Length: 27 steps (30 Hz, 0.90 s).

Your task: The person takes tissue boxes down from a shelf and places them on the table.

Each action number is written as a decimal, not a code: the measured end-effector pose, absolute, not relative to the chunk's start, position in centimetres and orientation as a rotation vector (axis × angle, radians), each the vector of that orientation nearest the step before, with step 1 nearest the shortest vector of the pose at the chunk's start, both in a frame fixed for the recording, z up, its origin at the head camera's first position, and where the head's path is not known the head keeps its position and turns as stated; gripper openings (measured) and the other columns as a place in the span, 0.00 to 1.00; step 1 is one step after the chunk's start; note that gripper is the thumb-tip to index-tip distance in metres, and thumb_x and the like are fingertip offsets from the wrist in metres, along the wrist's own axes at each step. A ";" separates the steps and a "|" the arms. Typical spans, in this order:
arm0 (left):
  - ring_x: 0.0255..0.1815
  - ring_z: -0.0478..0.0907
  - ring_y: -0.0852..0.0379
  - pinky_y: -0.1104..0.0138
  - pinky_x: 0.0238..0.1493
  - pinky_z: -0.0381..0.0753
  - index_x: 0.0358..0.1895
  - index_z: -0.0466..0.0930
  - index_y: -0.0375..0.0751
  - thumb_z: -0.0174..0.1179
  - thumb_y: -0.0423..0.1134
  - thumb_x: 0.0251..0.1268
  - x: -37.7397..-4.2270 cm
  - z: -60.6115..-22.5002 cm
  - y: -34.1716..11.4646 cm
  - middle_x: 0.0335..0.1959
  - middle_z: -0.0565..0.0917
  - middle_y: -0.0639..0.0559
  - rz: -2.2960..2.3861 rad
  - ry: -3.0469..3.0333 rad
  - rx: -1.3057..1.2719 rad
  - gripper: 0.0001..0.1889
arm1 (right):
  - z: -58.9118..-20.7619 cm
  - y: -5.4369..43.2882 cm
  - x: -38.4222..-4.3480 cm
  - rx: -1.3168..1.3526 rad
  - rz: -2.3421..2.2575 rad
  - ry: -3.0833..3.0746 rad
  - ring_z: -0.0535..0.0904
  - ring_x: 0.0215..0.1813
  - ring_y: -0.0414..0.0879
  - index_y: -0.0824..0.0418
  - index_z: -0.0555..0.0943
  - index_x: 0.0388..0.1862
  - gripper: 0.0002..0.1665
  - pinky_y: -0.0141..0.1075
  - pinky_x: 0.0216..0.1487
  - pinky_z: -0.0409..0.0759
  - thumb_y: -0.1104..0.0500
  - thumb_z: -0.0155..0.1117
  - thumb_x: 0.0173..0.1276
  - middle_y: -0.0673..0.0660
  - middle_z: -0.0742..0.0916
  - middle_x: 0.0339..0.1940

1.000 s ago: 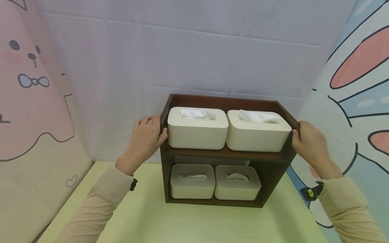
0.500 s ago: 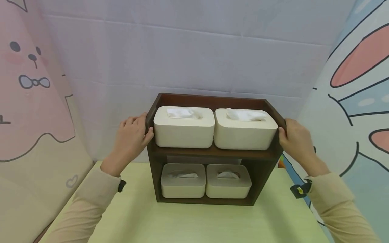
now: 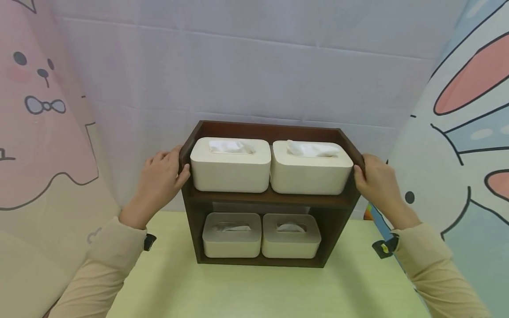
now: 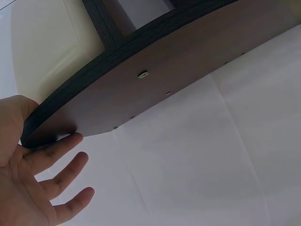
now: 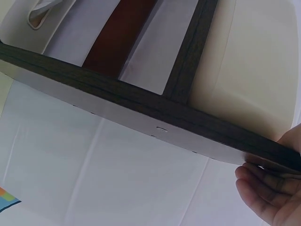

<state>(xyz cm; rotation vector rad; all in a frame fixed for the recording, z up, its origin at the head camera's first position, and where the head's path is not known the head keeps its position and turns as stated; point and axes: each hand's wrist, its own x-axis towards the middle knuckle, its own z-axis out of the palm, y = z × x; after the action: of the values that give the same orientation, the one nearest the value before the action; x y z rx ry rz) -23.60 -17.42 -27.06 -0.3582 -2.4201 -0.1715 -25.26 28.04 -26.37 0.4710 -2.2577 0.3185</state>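
Observation:
A dark brown two-tier wooden shelf stands on the table, with a white tissue box and a second tissue box side by side on its upper tier. Below them sit a lower left tissue box and a lower right tissue box. My left hand grips the shelf's left side panel near the top, thumb at the front edge, its other fingers spread along the outside. On the opposite panel, my right hand grips the upper edge between thumb and fingers.
The pale green-yellow table extends in front of the shelf and to both sides. Behind hangs a white cloth backdrop. Cartoon-printed panels flank the table, a left panel and a right panel.
The shelf has shifted left across the table with the tissue boxes in it, both hands moving along with it. More of the table shows on the right.

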 end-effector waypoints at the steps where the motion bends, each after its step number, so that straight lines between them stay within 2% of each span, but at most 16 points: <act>1: 0.49 0.72 0.35 0.43 0.47 0.69 0.58 0.66 0.24 0.48 0.42 0.65 -23.6 -27.0 -17.5 0.46 0.79 0.32 -0.173 -2.425 -0.358 0.25 | -26.4 27.9 -25.3 0.474 0.320 -2.255 0.68 0.20 0.56 0.75 0.71 0.29 0.07 0.45 0.19 0.64 0.68 0.55 0.57 0.66 0.75 0.20; 15: 0.51 0.70 0.35 0.43 0.49 0.67 0.60 0.64 0.25 0.46 0.42 0.66 -23.3 -26.7 -18.3 0.49 0.78 0.32 -0.203 -2.481 -0.348 0.25 | -26.4 27.3 -25.3 0.509 0.334 -2.275 0.67 0.22 0.54 0.75 0.71 0.30 0.07 0.43 0.20 0.64 0.69 0.54 0.59 0.66 0.75 0.22; 27: 0.52 0.69 0.34 0.42 0.48 0.66 0.62 0.62 0.29 0.46 0.42 0.64 -23.3 -26.2 -18.4 0.53 0.76 0.34 -0.247 -2.497 -0.351 0.26 | -26.1 27.1 -24.8 0.511 0.303 -2.351 0.71 0.29 0.58 0.78 0.70 0.42 0.13 0.51 0.26 0.70 0.67 0.51 0.64 0.71 0.77 0.30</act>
<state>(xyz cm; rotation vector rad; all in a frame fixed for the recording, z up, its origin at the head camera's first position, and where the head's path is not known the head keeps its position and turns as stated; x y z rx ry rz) -23.27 -18.37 -26.21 -0.3508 -2.4966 -0.2466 -24.83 27.05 -26.13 0.5115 -2.3509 0.3033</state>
